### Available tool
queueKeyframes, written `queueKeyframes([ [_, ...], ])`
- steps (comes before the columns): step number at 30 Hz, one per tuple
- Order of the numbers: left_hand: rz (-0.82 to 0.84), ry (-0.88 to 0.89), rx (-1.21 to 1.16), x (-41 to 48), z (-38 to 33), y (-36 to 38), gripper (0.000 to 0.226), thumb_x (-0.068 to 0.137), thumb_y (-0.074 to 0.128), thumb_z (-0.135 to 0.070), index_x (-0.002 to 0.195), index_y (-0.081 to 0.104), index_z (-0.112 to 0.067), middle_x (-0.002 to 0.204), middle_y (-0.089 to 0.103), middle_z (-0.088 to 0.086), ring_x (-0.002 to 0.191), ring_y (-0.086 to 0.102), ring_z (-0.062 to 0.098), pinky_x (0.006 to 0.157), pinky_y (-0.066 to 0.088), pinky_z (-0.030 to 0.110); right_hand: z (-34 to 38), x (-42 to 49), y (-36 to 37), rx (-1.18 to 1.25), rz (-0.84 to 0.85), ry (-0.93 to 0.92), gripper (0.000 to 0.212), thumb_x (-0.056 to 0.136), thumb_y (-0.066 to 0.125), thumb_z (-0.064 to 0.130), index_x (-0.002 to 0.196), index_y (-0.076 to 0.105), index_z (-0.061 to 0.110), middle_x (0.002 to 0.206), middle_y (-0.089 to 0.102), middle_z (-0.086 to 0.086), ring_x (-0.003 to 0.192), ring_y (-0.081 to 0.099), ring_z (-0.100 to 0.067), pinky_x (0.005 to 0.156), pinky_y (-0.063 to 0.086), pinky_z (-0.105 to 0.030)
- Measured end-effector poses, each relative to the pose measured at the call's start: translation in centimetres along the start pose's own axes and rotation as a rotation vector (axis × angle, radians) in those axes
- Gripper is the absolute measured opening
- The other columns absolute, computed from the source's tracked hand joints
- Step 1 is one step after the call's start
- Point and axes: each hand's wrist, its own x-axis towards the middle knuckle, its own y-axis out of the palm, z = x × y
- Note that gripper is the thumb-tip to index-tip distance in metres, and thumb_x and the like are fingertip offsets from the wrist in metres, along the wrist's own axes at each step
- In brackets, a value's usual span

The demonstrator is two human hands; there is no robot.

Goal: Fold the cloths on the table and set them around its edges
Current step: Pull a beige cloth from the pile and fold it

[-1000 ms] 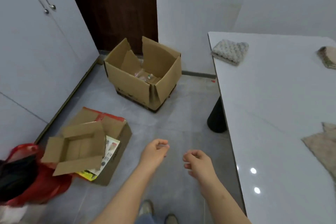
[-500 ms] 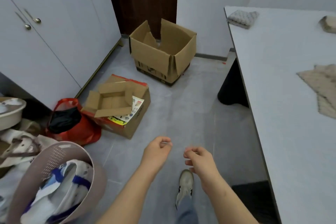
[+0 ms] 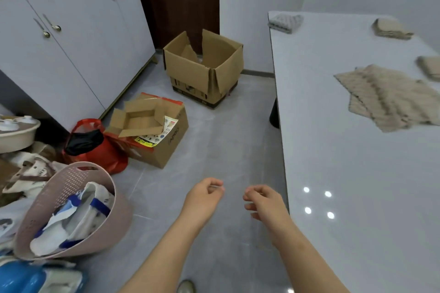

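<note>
A white table (image 3: 357,173) fills the right side. Beige cloths (image 3: 390,97) lie spread flat and overlapping on it. A folded grey cloth (image 3: 285,22) sits at the far left corner. A folded beige cloth (image 3: 391,29) lies near the far edge, and another folded beige cloth (image 3: 429,68) is cut off at the right. My left hand (image 3: 204,197) and my right hand (image 3: 264,202) hang over the floor beside the table's left edge, fingers loosely curled, holding nothing.
On the grey floor stand an open cardboard box (image 3: 204,66), a smaller box (image 3: 152,128), a red bag (image 3: 92,145) and a pink basket (image 3: 71,209) of items. White cabinets (image 3: 71,43) line the left. A table leg (image 3: 274,114) shows under the edge.
The view has swung right and pulled back, bringing more of the table and the spread cloths into sight. Both hands keep the same loosely curled pose.
</note>
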Motion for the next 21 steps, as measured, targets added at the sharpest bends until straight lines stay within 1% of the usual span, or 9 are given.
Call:
queueKeyframes([
  [3,-0.034,0.022,-0.012,-1.9,-1.7,4.9,0.009,0.089,0.055,-0.018,0.094,0.061,-0.023,0.079,0.059,-0.004,0.084,0.057,0.016,0.077,0.043,0.027,-0.8,-0.7,-6.1,-0.001,0.007,-0.026,0.008,0.087,0.055,0.012,0.081,0.059,0.015,0.085,0.061,-0.004,0.067,0.055,-0.014,0.058,0.040,-0.021],
  [5,-0.052,0.045,-0.025,-2.7,-2.3,6.8,0.009,0.090,0.055,-0.019,0.097,0.060,-0.023,0.085,0.059,-0.006,0.086,0.056,0.013,0.080,0.043,0.026,-1.0,-0.8,-8.4,-0.027,0.008,-0.044,0.008,0.086,0.055,0.011,0.081,0.060,0.014,0.085,0.062,-0.004,0.067,0.056,-0.015,0.059,0.041,-0.021],
  [7,-0.045,0.041,-0.011,-3.9,-3.1,10.1,0.012,0.091,0.055,-0.020,0.101,0.061,-0.023,0.090,0.060,-0.006,0.088,0.056,0.011,0.080,0.043,0.025,-1.6,-0.8,-11.8,-0.046,-0.001,-0.046,0.008,0.087,0.056,0.012,0.081,0.060,0.015,0.088,0.063,-0.006,0.068,0.056,-0.014,0.060,0.042,-0.021],
  [11,-0.027,0.046,-0.002,-4.8,-4.3,14.2,0.014,0.091,0.053,-0.020,0.102,0.061,-0.022,0.090,0.061,-0.004,0.084,0.057,0.011,0.068,0.043,0.020,-2.2,-0.1,-15.9,-0.055,0.013,-0.034,0.007,0.087,0.055,0.013,0.084,0.061,0.015,0.087,0.064,-0.006,0.067,0.056,-0.014,0.060,0.042,-0.021],
  [14,0.002,0.059,0.005,-3.8,-5.9,16.3,0.012,0.091,0.052,-0.020,0.101,0.059,-0.024,0.086,0.059,-0.007,0.079,0.055,0.009,0.065,0.042,0.018,-1.8,1.4,-17.9,-0.045,0.009,-0.036,0.007,0.088,0.055,0.014,0.087,0.062,0.013,0.087,0.064,-0.006,0.067,0.056,-0.014,0.060,0.041,-0.020],
  [16,0.017,0.072,0.019,-2.7,-6.8,17.4,0.010,0.091,0.052,-0.021,0.097,0.058,-0.027,0.084,0.058,-0.008,0.075,0.053,0.007,0.060,0.041,0.018,-1.2,2.4,-18.9,-0.055,-0.003,-0.033,0.007,0.087,0.055,0.014,0.089,0.062,0.012,0.088,0.064,-0.006,0.068,0.056,-0.015,0.060,0.042,-0.021],
  [18,0.028,0.088,0.026,-1.4,-8.1,18.5,0.010,0.091,0.052,-0.021,0.096,0.058,-0.027,0.085,0.058,-0.006,0.075,0.053,0.007,0.059,0.038,0.019,-0.3,3.5,-20.0,-0.071,-0.023,-0.035,0.008,0.086,0.055,0.015,0.090,0.062,0.013,0.089,0.064,-0.006,0.068,0.057,-0.015,0.061,0.042,-0.021],
  [21,0.067,0.113,0.084,0.4,-10.4,20.5,0.011,0.091,0.051,-0.024,0.098,0.058,-0.028,0.090,0.058,-0.007,0.079,0.055,0.008,0.061,0.041,0.019,1.3,5.2,-22.4,-0.072,-0.063,-0.074,0.010,0.086,0.055,0.017,0.093,0.062,0.014,0.093,0.065,-0.006,0.071,0.059,-0.015,0.062,0.042,-0.022],
])
